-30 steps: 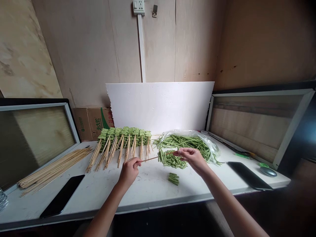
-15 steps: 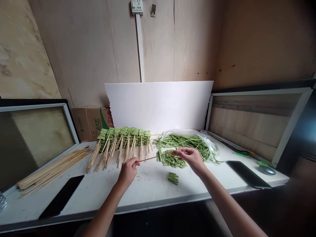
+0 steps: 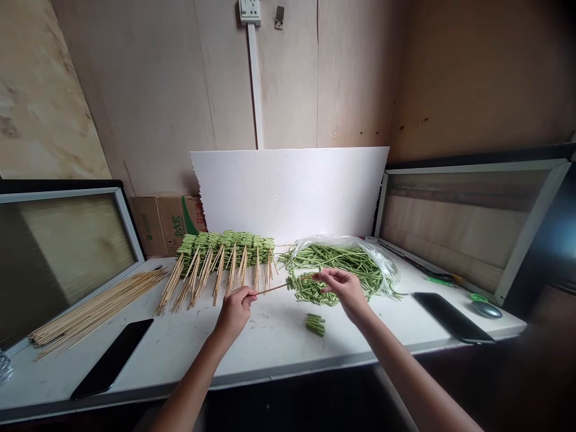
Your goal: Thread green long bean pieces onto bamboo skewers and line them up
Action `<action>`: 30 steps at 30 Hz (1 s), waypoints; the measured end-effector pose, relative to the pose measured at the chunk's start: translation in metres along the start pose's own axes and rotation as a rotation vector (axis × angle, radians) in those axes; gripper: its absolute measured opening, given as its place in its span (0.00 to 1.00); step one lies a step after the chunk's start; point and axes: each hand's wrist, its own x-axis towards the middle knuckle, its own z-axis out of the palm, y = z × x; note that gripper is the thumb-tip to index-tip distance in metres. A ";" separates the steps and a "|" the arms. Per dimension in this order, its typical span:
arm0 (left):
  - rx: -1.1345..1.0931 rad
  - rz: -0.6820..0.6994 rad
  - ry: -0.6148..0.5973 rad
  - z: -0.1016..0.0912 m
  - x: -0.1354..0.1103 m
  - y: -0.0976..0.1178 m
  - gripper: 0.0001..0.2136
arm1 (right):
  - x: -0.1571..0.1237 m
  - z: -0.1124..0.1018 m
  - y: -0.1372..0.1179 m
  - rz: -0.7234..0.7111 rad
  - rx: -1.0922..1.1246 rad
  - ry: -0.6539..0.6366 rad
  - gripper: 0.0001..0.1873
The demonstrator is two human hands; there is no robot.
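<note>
My left hand (image 3: 234,311) is closed on the near end of a bamboo skewer (image 3: 273,289) that points right, with several green bean pieces (image 3: 293,280) threaded on its far part. My right hand (image 3: 342,287) pinches at the skewer's tip, fingers pressed on a bean piece, above a loose pile of cut bean pieces (image 3: 315,292). A small bundle of cut pieces (image 3: 315,324) lies just below my right hand. Behind my left hand lies a row of finished bean skewers (image 3: 225,255).
A plastic bag of long green beans (image 3: 346,258) sits at the back right. Bare skewers (image 3: 94,309) lie at the left beside a black phone (image 3: 112,359). Another phone (image 3: 452,318) and a mouse (image 3: 486,310) are at the right. A white foam board (image 3: 290,192) leans behind.
Both hands stay nearly in place on the skewer; my right hand has shifted slightly left along the tip. The camera has drifted a little.
</note>
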 end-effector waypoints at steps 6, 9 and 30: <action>-0.021 -0.061 -0.042 0.002 0.000 0.003 0.12 | -0.002 0.007 0.003 -0.053 -0.029 0.058 0.21; -0.036 -0.055 -0.075 0.001 0.000 0.002 0.13 | -0.002 0.009 0.004 -0.085 -0.071 0.063 0.21; -0.106 -0.096 -0.083 0.009 -0.006 0.002 0.12 | -0.008 0.016 -0.001 -0.112 -0.136 0.051 0.22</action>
